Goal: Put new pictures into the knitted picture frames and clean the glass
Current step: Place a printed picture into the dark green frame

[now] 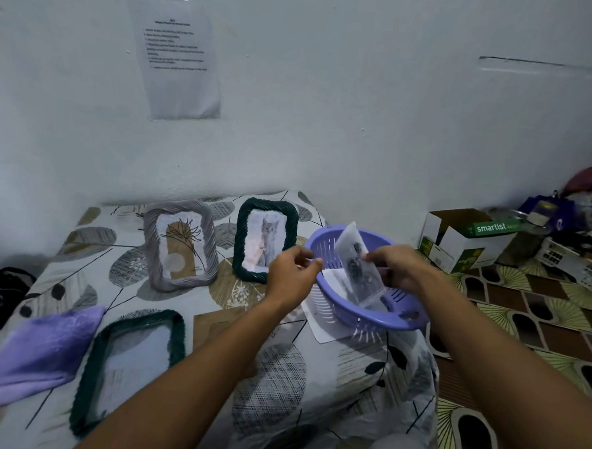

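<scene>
Dim, cool, bluish indoor light filled the scene, soft and even, with no single bright source showing. The wall (328, 106) looked grey-blue and shaded towards the left corner. Faint, soft shadows sat under the basket (368, 317) and both forearms. A small glare spot shone on the top of the sheet of paper (179, 60) taped to the wall; its text was too blurred to read. The wide-angle lens bent the edges, and the bottom corners looked soft.

The green box (493, 227) reads "smartist"; the wall sheet (180, 57) is illegible.
</scene>
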Available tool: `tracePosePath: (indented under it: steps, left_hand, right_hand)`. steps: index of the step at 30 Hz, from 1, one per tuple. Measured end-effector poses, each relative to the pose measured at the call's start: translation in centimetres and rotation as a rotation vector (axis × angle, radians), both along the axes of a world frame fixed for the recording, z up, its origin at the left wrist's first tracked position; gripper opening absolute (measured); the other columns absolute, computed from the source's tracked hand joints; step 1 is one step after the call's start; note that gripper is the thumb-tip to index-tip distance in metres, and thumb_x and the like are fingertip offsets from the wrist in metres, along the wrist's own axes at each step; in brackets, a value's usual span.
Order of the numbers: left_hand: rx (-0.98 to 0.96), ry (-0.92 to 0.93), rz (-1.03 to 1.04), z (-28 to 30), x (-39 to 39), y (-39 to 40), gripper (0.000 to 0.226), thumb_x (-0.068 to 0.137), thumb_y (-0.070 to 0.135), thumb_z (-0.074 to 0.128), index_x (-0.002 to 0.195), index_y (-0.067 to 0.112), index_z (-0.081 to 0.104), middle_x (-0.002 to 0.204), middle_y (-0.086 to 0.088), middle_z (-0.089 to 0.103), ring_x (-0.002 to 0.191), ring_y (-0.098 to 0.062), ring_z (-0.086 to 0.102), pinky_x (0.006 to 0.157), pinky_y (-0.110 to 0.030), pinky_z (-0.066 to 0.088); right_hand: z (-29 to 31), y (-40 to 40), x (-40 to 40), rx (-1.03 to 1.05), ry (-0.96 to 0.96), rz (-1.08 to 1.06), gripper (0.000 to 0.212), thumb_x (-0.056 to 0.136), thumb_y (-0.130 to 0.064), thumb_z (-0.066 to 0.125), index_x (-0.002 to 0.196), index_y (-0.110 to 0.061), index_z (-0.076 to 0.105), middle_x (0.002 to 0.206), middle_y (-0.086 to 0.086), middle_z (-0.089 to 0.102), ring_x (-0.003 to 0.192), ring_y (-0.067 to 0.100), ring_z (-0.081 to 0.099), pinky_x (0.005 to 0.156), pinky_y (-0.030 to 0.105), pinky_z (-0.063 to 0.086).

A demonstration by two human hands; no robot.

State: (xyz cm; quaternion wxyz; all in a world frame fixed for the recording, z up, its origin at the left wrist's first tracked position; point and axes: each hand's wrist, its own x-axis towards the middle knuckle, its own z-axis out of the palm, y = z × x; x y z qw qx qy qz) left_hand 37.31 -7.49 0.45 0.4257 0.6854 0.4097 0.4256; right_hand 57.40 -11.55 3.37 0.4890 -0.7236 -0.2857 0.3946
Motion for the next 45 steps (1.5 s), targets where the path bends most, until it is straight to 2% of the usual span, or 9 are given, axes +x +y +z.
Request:
tracePosePath:
  steps: [4, 8, 11, 16, 21, 29, 39, 42, 45]
  left_hand:
    - [-0.126, -0.17, -0.108, 2.7, -1.0, -1.0, 0.011, 0.092, 0.014, 0.061, 0.096, 0.004, 0.065, 0.091, -0.014, 0.067, 0.081, -0.021, 0.065, 0.06, -0.027, 0.056]
    - [-0.405, -0.363, -0.163, 5.1, -2.6, -1.5, 0.02, 0.096, 0.027, 0.054, 0.1, 0.009, 0.063, 0.1, -0.011, 0.068, 0.095, -0.027, 0.066, 0.075, -0.043, 0.059]
    - [-0.514, -0.466, -0.168, 6.3, -4.4, -1.7, 0.026, 0.098, 0.03, 0.05, 0.097, 0.008, 0.063, 0.089, -0.008, 0.067, 0.081, -0.023, 0.066, 0.07, -0.041, 0.058]
    - [-0.53, -0.529, -0.103, 6.3, -8.9, -1.0, 0.029, 0.094, 0.025, 0.057, 0.109, 0.0, 0.063, 0.093, -0.015, 0.068, 0.082, -0.029, 0.068, 0.076, -0.047, 0.058]
    - [-0.556, -0.538, 0.004, 5.5, -13.7, -0.5, 0.018, 0.096, 0.016, 0.052, 0.106, 0.003, 0.06, 0.087, -0.012, 0.068, 0.072, -0.024, 0.068, 0.056, -0.035, 0.056]
    - [-0.62, -0.569, 0.152, 2.3, -21.7, -0.2, 0.011, 0.097, 0.012, 0.048, 0.1, 0.007, 0.058, 0.089, -0.011, 0.066, 0.075, -0.023, 0.063, 0.066, -0.035, 0.053]
    - [-0.673, -0.406, 0.296, -3.2, -28.9, -0.2, 0.013, 0.094, 0.009, 0.051, 0.101, 0.004, 0.06, 0.086, -0.013, 0.064, 0.063, -0.016, 0.058, 0.054, -0.024, 0.046]
    - [-0.559, -0.287, 0.349, -3.9, -29.8, -0.4, 0.02, 0.09, -0.002, 0.057, 0.11, -0.002, 0.059, 0.078, -0.01, 0.062, 0.059, -0.015, 0.059, 0.046, -0.024, 0.049]
    - [-0.264, 0.059, 0.414, -4.8, -30.6, -0.3, 0.032, 0.083, -0.001, 0.067, 0.114, 0.002, 0.061, 0.091, -0.007, 0.066, 0.077, -0.017, 0.061, 0.063, -0.026, 0.051]
  right_hand:
    - [2.8, -0.8, -3.3, 0.147, 0.094, 0.121, 0.016, 0.084, -0.004, 0.065, 0.096, 0.006, 0.064, 0.093, 0.02, 0.064, 0.082, 0.03, 0.06, 0.076, 0.041, 0.052]
    - [4.4, -1.0, -7.4, 0.24, 0.054, 0.259, 0.004, 0.083, -0.007, 0.066, 0.079, -0.006, 0.064, 0.084, 0.011, 0.064, 0.084, 0.026, 0.058, 0.07, 0.034, 0.047]
    - [4.8, -0.8, -10.6, 0.24, 0.002, 0.337, 0.003, 0.08, -0.007, 0.07, 0.082, -0.005, 0.068, 0.085, 0.012, 0.067, 0.085, 0.027, 0.062, 0.08, 0.039, 0.051]
    - [4.6, 0.1, -15.5, 0.219, -0.012, 0.345, 0.016, 0.075, -0.016, 0.074, 0.087, -0.006, 0.071, 0.086, 0.008, 0.067, 0.091, 0.025, 0.06, 0.078, 0.038, 0.048]
    - [3.8, 1.4, -19.4, 0.18, -0.022, 0.375, 0.01, 0.073, -0.018, 0.073, 0.082, -0.013, 0.07, 0.11, 0.007, 0.063, 0.105, 0.027, 0.055, 0.094, 0.044, 0.049]
    - [0.4, 2.7, -24.9, 0.105, 0.055, 0.508, 0.017, 0.086, -0.009, 0.06, 0.099, -0.008, 0.072, 0.105, 0.006, 0.063, 0.095, 0.022, 0.055, 0.081, 0.033, 0.048]
    - [-3.6, 3.6, -30.1, -0.012, -0.069, 0.646, 0.021, 0.081, 0.01, 0.061, 0.088, -0.006, 0.073, 0.1, 0.011, 0.068, 0.088, 0.024, 0.063, 0.062, 0.027, 0.052]
    - [-4.4, 3.8, -30.9, -0.042, -0.143, 0.636, 0.021, 0.081, 0.01, 0.062, 0.091, -0.005, 0.073, 0.1, 0.011, 0.067, 0.089, 0.023, 0.063, 0.06, 0.025, 0.052]
    - [-5.1, 4.0, -31.5, -0.048, -0.152, 0.599, 0.021, 0.08, 0.014, 0.061, 0.09, 0.0, 0.072, 0.097, 0.016, 0.068, 0.079, 0.021, 0.063, 0.058, 0.026, 0.054]
